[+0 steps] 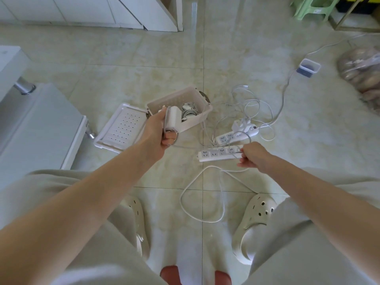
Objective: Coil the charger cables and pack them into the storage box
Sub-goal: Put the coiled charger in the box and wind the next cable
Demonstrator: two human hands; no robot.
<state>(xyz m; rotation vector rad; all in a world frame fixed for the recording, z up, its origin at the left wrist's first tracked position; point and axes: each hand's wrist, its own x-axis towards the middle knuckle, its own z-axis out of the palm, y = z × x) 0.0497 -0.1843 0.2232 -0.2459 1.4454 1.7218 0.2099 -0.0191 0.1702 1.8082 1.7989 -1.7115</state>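
My left hand (159, 132) grips a white charger brick (172, 119) in front of the open white storage box (202, 99), which holds a coiled grey cable with its adapter (188, 110). A thin grey cable (245, 138) runs from the brick across to my right hand (254, 155), which pinches it above a white power strip (218, 154). A second power strip (236, 134) with plugs in it lies behind. Loose white cables (254, 108) tangle on the floor to the right. A thick white cord (202, 194) loops between my feet.
The box's perforated lid (121, 128) lies flat to its left. A small clear container (309, 67) stands on the floor at the right, near a filled plastic bag (362, 73). White furniture stands at left and a green stool (314, 7) at the back right.
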